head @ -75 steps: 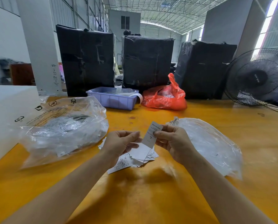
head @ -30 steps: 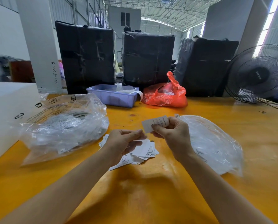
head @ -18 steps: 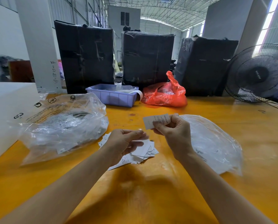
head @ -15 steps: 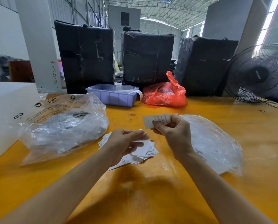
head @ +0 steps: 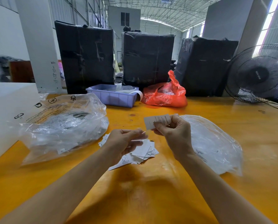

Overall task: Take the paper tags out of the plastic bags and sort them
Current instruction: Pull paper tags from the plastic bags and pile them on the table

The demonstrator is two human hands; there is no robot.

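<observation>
STEP: sorting a pulled tag | left hand (head: pixel 125 141) hovering over tag pile (head: pixel 140 152), fingers loosely curled (grasping nothing I can make out) | right hand (head: pixel 172 133) pinching paper tag (head: pixel 154 121) above orange table (head: pixel 151 191) | NEXT: likely needing placing onto matching pile | plastic bags (head: pixel 62 126) lying either side.

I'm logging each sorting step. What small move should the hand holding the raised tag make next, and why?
Probably lower it onto the loose pile of tags on the table. The right hand pinches one paper tag already out of any bag, raised above the pile, while the left hand hovers over the pile, pinching what looks like a thin clear sleeve.
</observation>
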